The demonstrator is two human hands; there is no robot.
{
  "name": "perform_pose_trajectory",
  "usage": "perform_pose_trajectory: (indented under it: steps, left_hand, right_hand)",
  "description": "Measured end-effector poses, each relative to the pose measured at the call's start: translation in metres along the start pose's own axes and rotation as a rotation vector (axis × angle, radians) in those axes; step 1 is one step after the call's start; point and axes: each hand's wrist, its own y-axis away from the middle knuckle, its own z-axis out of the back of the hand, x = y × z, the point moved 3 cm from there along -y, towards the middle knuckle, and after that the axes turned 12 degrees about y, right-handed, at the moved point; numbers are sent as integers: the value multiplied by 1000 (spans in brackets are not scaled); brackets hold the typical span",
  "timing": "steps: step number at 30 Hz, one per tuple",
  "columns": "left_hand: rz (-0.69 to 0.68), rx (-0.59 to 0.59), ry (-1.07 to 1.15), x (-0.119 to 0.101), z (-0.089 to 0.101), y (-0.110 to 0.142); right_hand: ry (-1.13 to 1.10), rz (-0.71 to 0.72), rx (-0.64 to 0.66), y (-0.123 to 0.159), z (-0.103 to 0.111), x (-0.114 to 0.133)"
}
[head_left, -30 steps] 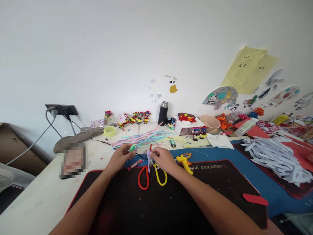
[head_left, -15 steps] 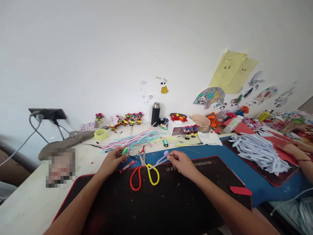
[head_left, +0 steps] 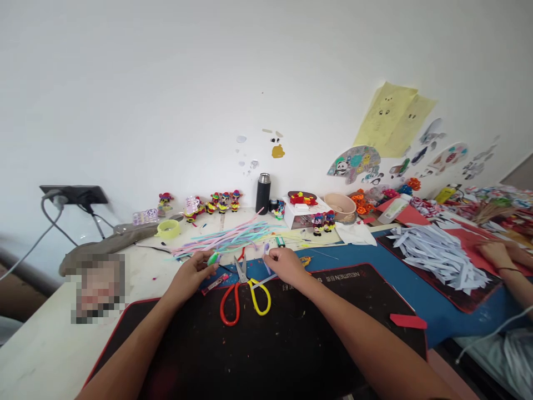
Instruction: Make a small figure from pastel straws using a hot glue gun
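Observation:
My left hand (head_left: 194,274) pinches a small green-and-purple piece (head_left: 214,259) above the back edge of the black mat. To its right, my right hand (head_left: 287,266) is closed on a thin light-purple strip (head_left: 267,265), whose upper end sticks up by the fingers. A pale tail of the strip reaches down to the scissors. The scissors (head_left: 245,286), with one red and one yellow handle, lie slightly spread between my hands. Close to my left fingertips rests a small pink-and-red packet (head_left: 215,284). An orange-yellow tool (head_left: 306,260) is partly hidden behind my right hand.
Pastel strips (head_left: 233,239) lie heaped behind my hands. Several small figurines (head_left: 225,202), a black bottle (head_left: 262,194) and yellow tape (head_left: 169,229) stand farther back. At right, a co-worker's hand (head_left: 493,254) is beside a pile of white paper strips (head_left: 437,258).
My right hand has moved left, toward my left hand, carrying the purple strip. The strip's curled end now stands up near the fingertips. My left hand has stayed nearly still.

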Motion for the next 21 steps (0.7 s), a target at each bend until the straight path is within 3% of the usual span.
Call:
perform_pose_trajectory:
  steps: [6, 10, 16, 21]
  left_hand:
    - [-22, -6, 1, 2, 1, 0]
    - [-38, -9, -15, 4, 1, 0]
    - [-74, 10, -50, 13, -1, -3]
    - [-106, 28, -61, 12, -4, -1]
  right_hand:
    - [33, -8, -13, 5, 9, -3]
    - [200, -35, -17, 23, 35, -20]
    - [406, -205, 58, 58, 69, -53]
    - [456, -248, 183, 74, 53, -66]
